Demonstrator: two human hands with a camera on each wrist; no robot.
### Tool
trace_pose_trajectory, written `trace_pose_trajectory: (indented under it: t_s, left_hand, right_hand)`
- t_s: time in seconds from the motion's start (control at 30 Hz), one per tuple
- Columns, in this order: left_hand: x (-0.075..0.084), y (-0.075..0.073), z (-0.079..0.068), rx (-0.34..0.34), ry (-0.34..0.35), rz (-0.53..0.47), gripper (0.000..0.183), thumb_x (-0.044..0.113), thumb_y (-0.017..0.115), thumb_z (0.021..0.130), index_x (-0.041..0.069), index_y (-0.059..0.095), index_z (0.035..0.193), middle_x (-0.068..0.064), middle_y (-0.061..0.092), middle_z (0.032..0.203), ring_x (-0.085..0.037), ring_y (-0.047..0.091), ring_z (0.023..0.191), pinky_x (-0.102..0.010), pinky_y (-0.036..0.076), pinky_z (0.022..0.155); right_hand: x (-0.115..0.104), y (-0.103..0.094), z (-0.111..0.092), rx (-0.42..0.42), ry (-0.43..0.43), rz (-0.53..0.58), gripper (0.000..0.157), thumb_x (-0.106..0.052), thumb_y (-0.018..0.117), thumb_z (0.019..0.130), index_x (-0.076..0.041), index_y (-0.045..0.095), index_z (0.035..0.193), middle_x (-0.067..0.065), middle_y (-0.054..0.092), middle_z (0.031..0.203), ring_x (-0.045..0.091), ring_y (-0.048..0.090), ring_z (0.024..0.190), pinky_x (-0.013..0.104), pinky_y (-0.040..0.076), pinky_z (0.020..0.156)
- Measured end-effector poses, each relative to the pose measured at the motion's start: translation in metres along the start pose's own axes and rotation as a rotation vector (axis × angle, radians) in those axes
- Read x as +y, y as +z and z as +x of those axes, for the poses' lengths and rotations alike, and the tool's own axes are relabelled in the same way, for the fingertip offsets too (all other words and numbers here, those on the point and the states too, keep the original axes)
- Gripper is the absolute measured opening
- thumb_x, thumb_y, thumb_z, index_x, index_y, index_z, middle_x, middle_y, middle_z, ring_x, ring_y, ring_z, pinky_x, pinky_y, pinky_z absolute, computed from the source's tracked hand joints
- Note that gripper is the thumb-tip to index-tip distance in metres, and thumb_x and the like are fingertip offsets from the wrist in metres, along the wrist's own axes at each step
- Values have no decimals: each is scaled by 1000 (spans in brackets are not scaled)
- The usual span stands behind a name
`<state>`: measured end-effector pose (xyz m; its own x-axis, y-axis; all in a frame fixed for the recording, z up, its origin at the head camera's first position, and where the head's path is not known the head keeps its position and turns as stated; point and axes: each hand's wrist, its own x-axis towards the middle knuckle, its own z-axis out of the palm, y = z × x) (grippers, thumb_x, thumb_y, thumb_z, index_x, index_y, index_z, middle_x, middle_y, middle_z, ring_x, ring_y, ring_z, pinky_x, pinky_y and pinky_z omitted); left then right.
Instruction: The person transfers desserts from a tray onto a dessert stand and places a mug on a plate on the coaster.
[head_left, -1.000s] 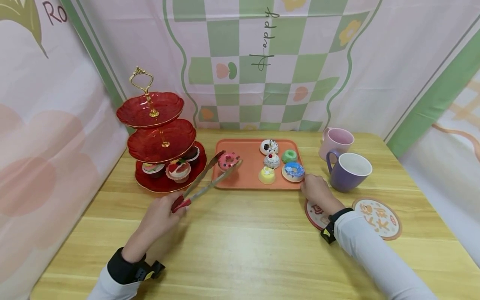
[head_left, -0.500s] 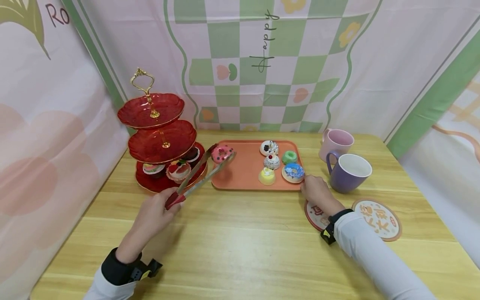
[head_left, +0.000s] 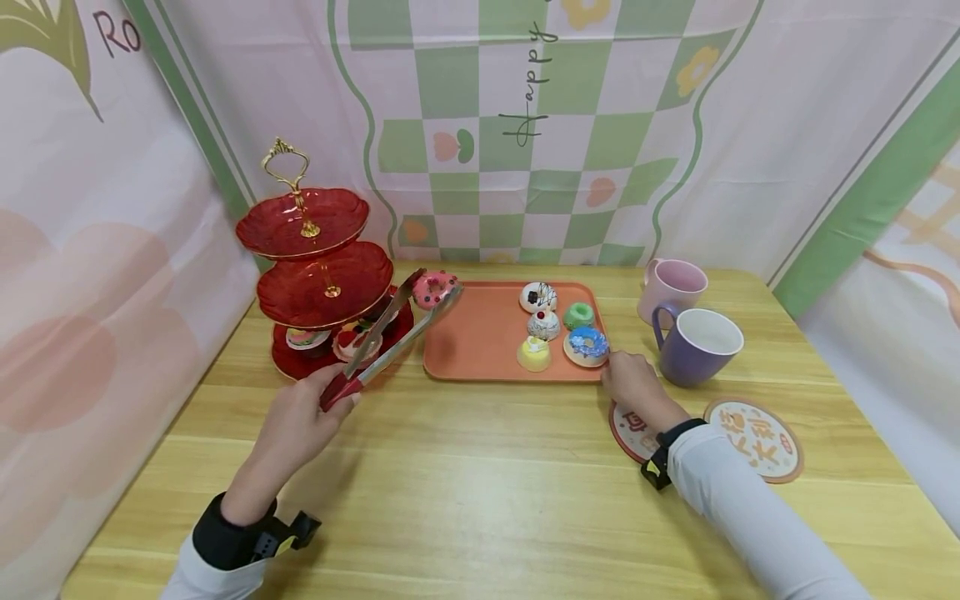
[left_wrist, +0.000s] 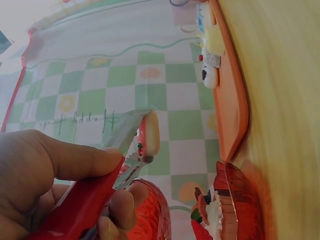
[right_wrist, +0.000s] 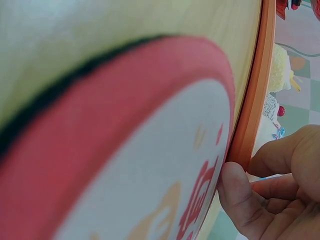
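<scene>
My left hand (head_left: 296, 421) grips red-handled metal tongs (left_wrist: 82, 205). Between their tips is a pink doughnut (head_left: 423, 292) with dark dots, raised near the left edge of the orange tray (head_left: 476, 337). The red three-tier cake stand (head_left: 296, 296) stands just left of the doughnut, cupcakes on its bottom tier and the upper two bare. With thumb and forefinger, my right hand (head_left: 637, 385) pinches the tray's front right corner. Near it on the tray are a blue doughnut (head_left: 586, 345), a green doughnut (head_left: 579, 314), a yellow cake (head_left: 534, 353) and other white-iced sweets (head_left: 543, 325).
A purple mug (head_left: 697, 350) and a pink mug (head_left: 675, 283) stand right of the tray. Two round coasters lie in front of them, one (head_left: 753, 437) beside the right forearm and a red-rimmed one (right_wrist: 150, 165) partly under the right hand. Patterned cloth hangs behind the table.
My left hand has drawn back to the left, and the tongs have carried the pink doughnut leftward and up, off the tray toward the stand. The right hand stays at the tray corner.
</scene>
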<state>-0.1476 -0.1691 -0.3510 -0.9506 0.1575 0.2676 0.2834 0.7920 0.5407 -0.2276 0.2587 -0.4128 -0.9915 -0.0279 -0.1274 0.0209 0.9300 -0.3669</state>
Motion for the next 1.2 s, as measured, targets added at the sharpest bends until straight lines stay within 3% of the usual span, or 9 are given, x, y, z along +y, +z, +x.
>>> trace_pose_trajectory:
  t_s: [0.2, 0.53, 0.8, 1.2]
  left_hand:
    - [-1, -3, 0, 36, 24, 9, 39, 11, 73, 81, -5, 61, 114, -12, 64, 81, -19, 48, 57, -32, 42, 50]
    - [0, -14, 2, 100, 13, 2, 39, 10, 72, 81, -7, 60, 114, -14, 63, 79, -20, 48, 54, -31, 40, 47]
    - [-3, -20, 8, 154, 0, 18, 41, 9, 69, 82, -8, 58, 118, -11, 57, 67, -21, 45, 52, -32, 36, 45]
    - [-9, -31, 17, 120, -102, 78, 33, 12, 63, 87, -10, 57, 112, -14, 56, 70, -24, 45, 53, -33, 35, 45]
  right_hand:
    - [1, 0, 0, 10, -14, -8, 17, -3, 48, 89, 9, 59, 86, 9, 45, 62, 20, 49, 52, 28, 37, 45]
    - [1, 1, 0, 21, -25, -16, 17, -3, 48, 88, 10, 59, 89, 9, 45, 62, 20, 49, 52, 28, 37, 45]
    - [2, 1, 1, 9, -7, -5, 17, -3, 48, 89, 11, 59, 90, 9, 45, 63, 20, 50, 53, 28, 37, 46]
    - [3, 2, 1, 19, -23, -9, 18, -3, 48, 89, 11, 59, 90, 9, 45, 62, 21, 49, 52, 28, 37, 45]
